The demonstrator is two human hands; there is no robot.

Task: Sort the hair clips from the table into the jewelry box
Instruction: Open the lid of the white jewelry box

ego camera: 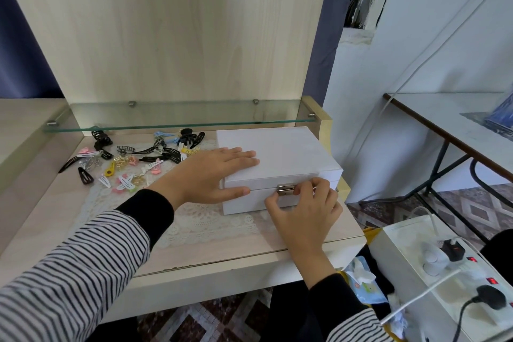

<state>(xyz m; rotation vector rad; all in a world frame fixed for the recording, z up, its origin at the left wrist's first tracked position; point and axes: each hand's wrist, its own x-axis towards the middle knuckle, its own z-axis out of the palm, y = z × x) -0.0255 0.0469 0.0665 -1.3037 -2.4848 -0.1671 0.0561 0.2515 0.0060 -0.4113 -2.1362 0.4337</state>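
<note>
A white jewelry box stands closed on the right part of the wooden table. My left hand lies flat on the lid's left corner, fingers straight, thumb along the box's front. My right hand has its curled fingers and thumb pinching the silver latch on the box's front. A heap of hair clips lies to the left of the box: black claw clips, black snap clips and several small pink, white, yellow and blue ones.
A white lace mat lies under the box and clips. A glass shelf runs above the table's back. To the right stand a white unit with a power strip and plugged cables, and a side table.
</note>
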